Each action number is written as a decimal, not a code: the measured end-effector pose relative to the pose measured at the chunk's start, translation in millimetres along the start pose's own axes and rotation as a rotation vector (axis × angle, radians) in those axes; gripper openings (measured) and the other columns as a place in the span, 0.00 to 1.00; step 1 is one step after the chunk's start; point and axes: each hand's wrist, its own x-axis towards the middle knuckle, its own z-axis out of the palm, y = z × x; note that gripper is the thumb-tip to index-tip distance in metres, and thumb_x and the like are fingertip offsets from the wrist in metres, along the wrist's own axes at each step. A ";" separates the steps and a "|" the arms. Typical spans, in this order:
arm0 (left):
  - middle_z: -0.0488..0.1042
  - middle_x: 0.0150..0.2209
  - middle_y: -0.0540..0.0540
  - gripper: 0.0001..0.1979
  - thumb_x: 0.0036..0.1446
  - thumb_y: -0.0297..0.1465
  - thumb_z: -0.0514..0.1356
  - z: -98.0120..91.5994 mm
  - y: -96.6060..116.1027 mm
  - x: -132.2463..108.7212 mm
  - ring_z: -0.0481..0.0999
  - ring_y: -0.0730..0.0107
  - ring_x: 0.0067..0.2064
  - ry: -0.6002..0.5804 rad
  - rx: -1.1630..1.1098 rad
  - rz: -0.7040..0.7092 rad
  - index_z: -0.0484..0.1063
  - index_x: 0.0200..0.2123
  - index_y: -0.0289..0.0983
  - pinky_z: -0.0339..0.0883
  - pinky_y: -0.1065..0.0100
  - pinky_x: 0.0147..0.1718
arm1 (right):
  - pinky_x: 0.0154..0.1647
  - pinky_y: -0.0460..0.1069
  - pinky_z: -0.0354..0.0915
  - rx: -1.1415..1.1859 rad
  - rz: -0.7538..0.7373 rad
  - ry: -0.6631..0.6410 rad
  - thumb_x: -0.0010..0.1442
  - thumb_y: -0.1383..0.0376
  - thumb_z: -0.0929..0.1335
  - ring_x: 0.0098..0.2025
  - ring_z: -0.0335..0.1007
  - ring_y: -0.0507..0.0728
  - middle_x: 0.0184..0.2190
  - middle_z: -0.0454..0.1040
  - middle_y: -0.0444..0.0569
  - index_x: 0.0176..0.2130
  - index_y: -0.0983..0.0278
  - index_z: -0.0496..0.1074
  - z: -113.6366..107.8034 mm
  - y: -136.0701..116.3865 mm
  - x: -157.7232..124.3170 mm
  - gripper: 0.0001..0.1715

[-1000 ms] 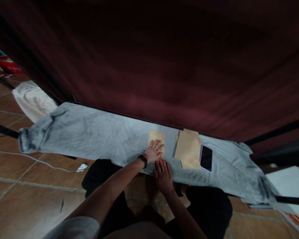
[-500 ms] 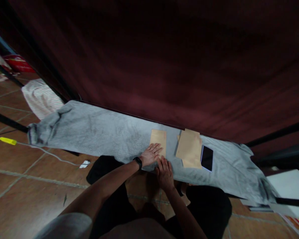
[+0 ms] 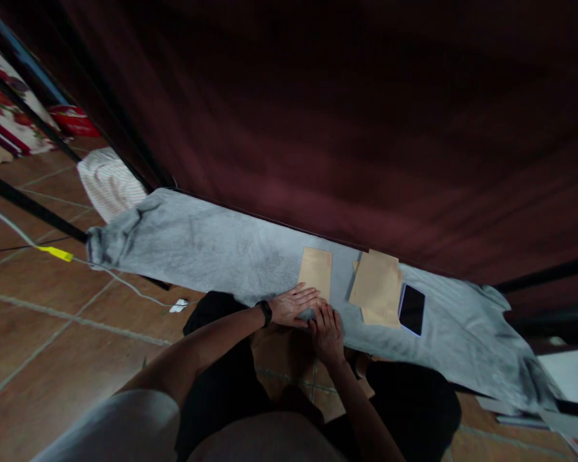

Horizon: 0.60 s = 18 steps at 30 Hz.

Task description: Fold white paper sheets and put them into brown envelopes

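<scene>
A brown paper envelope (image 3: pixel 316 266) with faint reddish print near its far right corner lies flat on the grey cloth (image 3: pixel 221 247). My left hand (image 3: pixel 293 305), with a dark watch at the wrist, rests across its near left part, fingers stretched out. My right hand (image 3: pixel 328 335) lies against the near edge, fingertips close to those of the left and covering the envelope's near end. Its fingers are extended and slightly bent. To the right is a loose, overlapping stack of brown envelopes (image 3: pixel 376 285), with a dark-screened phone (image 3: pixel 411 310) beside it.
The cloth covers a long narrow bench, with a dark red curtain (image 3: pixel 289 160) hanging along its far side. Black bars flank both ends. A cable with a yellow tag (image 3: pixel 58 254) runs over the tiled floor at left. White panels (image 3: pixel 571 372) stand at far right.
The view has shifted, moving the scene rightward. My left hand has slid a little toward the envelope's near left side. My right hand stays at the near edge; stack and phone are unmoved.
</scene>
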 end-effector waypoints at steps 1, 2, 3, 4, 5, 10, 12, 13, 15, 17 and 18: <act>0.52 0.71 0.38 0.39 0.64 0.51 0.54 0.5 0.0 -0.1 0.46 0.57 0.73 -0.007 -0.008 -0.006 0.50 0.70 0.37 0.38 0.52 0.70 | 0.67 0.62 0.50 -0.002 0.001 -0.008 0.73 0.61 0.57 0.69 0.53 0.64 0.67 0.62 0.59 0.64 0.68 0.64 -0.5 -0.2 0.0 0.26; 0.51 0.72 0.38 0.39 0.64 0.51 0.54 1.4 -0.3 -0.2 0.46 0.56 0.73 -0.009 -0.013 -0.009 0.50 0.71 0.37 0.37 0.52 0.70 | 0.68 0.62 0.49 -0.002 0.002 -0.015 0.73 0.61 0.57 0.69 0.53 0.64 0.66 0.62 0.59 0.64 0.68 0.64 -0.9 -0.5 0.1 0.26; 0.51 0.72 0.38 0.40 0.64 0.52 0.53 2.6 -0.8 -0.1 0.46 0.56 0.73 -0.007 -0.015 -0.009 0.49 0.71 0.37 0.37 0.51 0.70 | 0.68 0.62 0.49 -0.001 0.003 -0.020 0.72 0.61 0.57 0.69 0.53 0.64 0.66 0.62 0.59 0.64 0.68 0.65 -1.3 -0.7 0.2 0.26; 0.51 0.72 0.37 0.40 0.64 0.52 0.53 4.1 -1.5 0.1 0.46 0.56 0.73 -0.002 -0.013 -0.003 0.48 0.71 0.37 0.37 0.51 0.70 | 0.68 0.62 0.49 0.001 0.002 -0.021 0.72 0.61 0.57 0.69 0.53 0.64 0.67 0.62 0.59 0.64 0.67 0.64 -1.6 -0.9 0.4 0.26; 0.51 0.71 0.37 0.40 0.65 0.52 0.53 5.6 -2.3 0.4 0.46 0.56 0.73 0.001 -0.008 0.005 0.47 0.71 0.36 0.37 0.51 0.70 | 0.68 0.62 0.49 0.001 0.002 -0.020 0.72 0.61 0.57 0.69 0.53 0.64 0.67 0.62 0.59 0.64 0.67 0.64 -1.7 -1.2 0.6 0.26; 0.49 0.72 0.35 0.41 0.65 0.52 0.51 9.1 -4.9 -0.2 0.44 0.56 0.73 -0.024 0.039 0.022 0.46 0.71 0.33 0.34 0.52 0.70 | 0.67 0.63 0.50 -0.016 0.011 -0.002 0.72 0.60 0.58 0.68 0.55 0.65 0.68 0.60 0.58 0.68 0.66 0.59 -1.9 -1.6 -1.8 0.29; 0.47 0.73 0.37 0.40 0.66 0.51 0.50 7.9 -4.7 -4.5 0.43 0.57 0.74 -0.047 0.065 0.024 0.46 0.72 0.35 0.35 0.52 0.70 | 0.68 0.62 0.49 -0.024 0.041 0.007 0.72 0.60 0.59 0.68 0.57 0.64 0.67 0.61 0.57 0.68 0.65 0.59 -2.8 0.5 -5.2 0.29; 0.46 0.73 0.38 0.39 0.66 0.51 0.50 7.0 -4.7 -7.6 0.42 0.57 0.74 -0.055 0.077 0.030 0.46 0.72 0.37 0.35 0.52 0.70 | 0.68 0.62 0.49 -0.025 0.060 0.013 0.72 0.60 0.59 0.67 0.58 0.64 0.67 0.62 0.57 0.68 0.65 0.59 -3.5 2.1 -7.3 0.29; 0.46 0.73 0.40 0.36 0.67 0.50 0.50 5.5 -5.2 -14.7 0.43 0.57 0.74 -0.052 0.100 0.043 0.46 0.72 0.40 0.37 0.52 0.70 | 0.69 0.60 0.48 -0.023 0.090 0.024 0.72 0.60 0.58 0.67 0.59 0.62 0.66 0.64 0.54 0.68 0.65 0.59 -5.0 5.3 -11.1 0.29; 0.46 0.73 0.42 0.35 0.68 0.50 0.49 5.0 -6.7 -20.5 0.43 0.57 0.73 -0.034 0.120 0.046 0.46 0.72 0.42 0.39 0.53 0.70 | 0.69 0.59 0.47 -0.022 0.106 0.033 0.72 0.60 0.58 0.66 0.60 0.61 0.66 0.64 0.51 0.67 0.64 0.60 -5.6 6.9 -13.0 0.28; 0.46 0.73 0.42 0.35 0.68 0.49 0.49 5.3 -7.5 -22.4 0.44 0.57 0.73 -0.031 0.131 0.048 0.46 0.72 0.43 0.39 0.53 0.70 | 0.69 0.59 0.46 -0.023 0.114 0.039 0.72 0.60 0.58 0.66 0.60 0.61 0.66 0.64 0.51 0.67 0.63 0.61 -5.5 6.7 -12.9 0.28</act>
